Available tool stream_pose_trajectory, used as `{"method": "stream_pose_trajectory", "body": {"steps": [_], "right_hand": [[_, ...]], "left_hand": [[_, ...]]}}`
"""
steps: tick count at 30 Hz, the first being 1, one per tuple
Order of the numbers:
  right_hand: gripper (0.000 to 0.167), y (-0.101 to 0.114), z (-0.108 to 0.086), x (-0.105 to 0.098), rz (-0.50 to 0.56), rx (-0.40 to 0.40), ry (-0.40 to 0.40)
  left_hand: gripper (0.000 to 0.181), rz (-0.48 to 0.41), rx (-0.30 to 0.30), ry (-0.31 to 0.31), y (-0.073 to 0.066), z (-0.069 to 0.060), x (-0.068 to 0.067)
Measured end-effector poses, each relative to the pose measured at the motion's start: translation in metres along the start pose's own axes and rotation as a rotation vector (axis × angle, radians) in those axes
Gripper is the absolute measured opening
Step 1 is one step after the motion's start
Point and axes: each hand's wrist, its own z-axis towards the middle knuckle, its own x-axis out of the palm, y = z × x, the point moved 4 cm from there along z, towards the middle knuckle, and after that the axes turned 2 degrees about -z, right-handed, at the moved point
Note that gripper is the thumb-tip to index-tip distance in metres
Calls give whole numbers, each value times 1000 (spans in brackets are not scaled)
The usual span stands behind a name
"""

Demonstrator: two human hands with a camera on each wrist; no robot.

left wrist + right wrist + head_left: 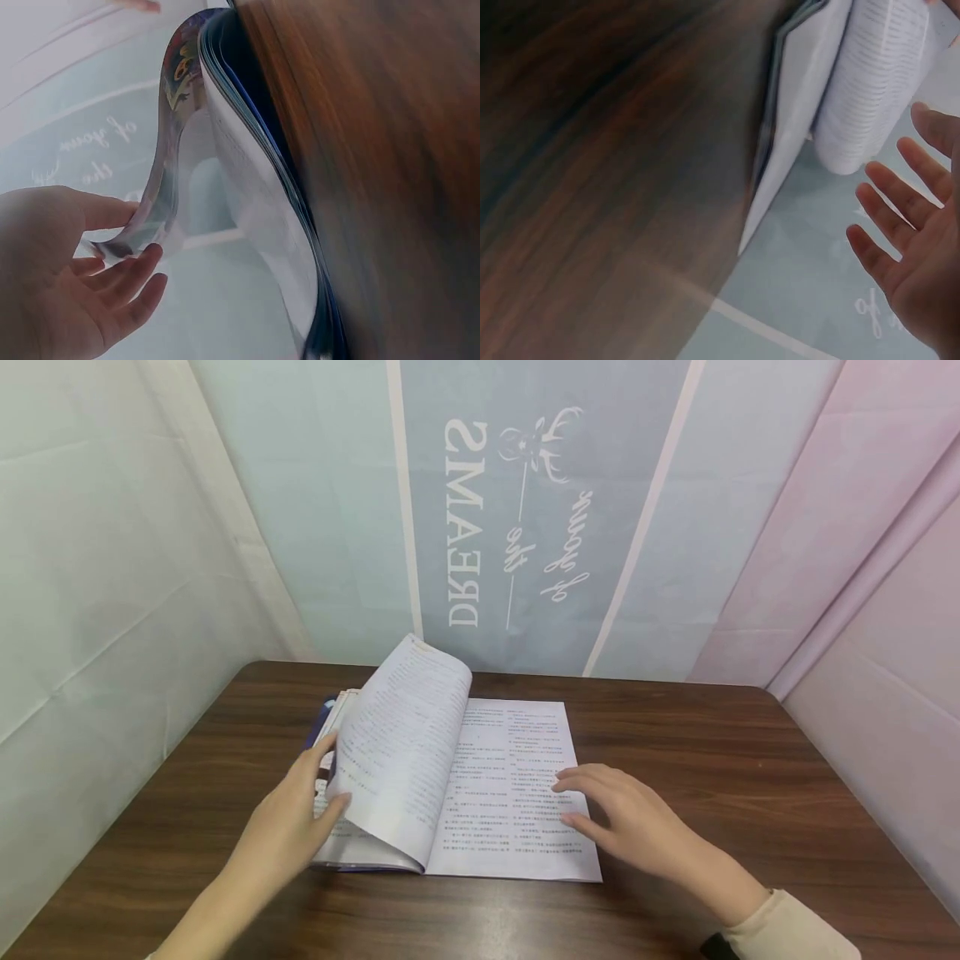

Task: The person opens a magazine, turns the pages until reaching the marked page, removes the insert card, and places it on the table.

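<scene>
An open book (517, 793) with printed text lies on the table. My left hand (288, 810) pinches the edge of a raised page (405, 743), thumb on one face and fingers behind it. In the left wrist view that same hand (90, 262) grips the curved page (169, 150), which shows a coloured picture near the spine. Over the right-hand page, my right hand (630, 814) has its fingers loosely bent and holds nothing. The right wrist view shows this hand (922, 232) with fingers spread, apart from the lifted page (870, 82).
The dark wooden table (712, 760) extends on both sides of the book. Behind it hangs a pale cloth backdrop (525, 527) with mirrored lettering, and light fabric walls (97, 568) stand at the sides.
</scene>
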Motion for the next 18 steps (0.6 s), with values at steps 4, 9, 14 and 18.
{"method": "stream_pose_trajectory", "body": {"steps": [4, 9, 14, 18], "right_hand": [[32, -5, -5, 5, 51, 25, 101], [33, -7, -10, 10, 78, 27, 184], [37, -9, -16, 14, 87, 16, 221], [40, -11, -21, 16, 99, 6, 236]], "left_hand": [[85, 12, -59, 42, 10, -5, -4], [87, 15, -111, 99, 20, -12, -4], [82, 38, -120, 136, 33, -19, -2], [76, 64, -113, 159, 43, -25, -1]]}}
